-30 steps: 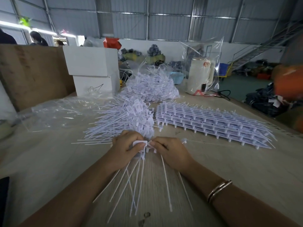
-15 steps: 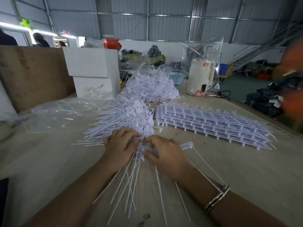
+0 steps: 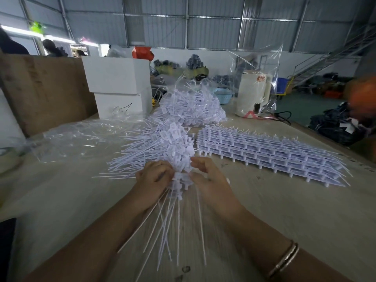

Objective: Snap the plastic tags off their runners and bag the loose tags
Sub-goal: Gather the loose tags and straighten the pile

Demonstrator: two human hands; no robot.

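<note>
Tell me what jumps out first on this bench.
Centre: both hands, left hand gripping a fan of loose tags, right hand open beside it. Behind them a big heap of snapped tags; to the right, stacked runner sheets still unsnapped. A part-filled clear bag sits further back.

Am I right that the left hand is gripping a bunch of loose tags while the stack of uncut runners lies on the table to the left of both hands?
Not quite: the head view shows the stack of uncut runners lying on the table to the right of both hands, not the left. The rest holds: the left hand is gripping a bunch of loose tags, with the right hand open beside it.
</note>
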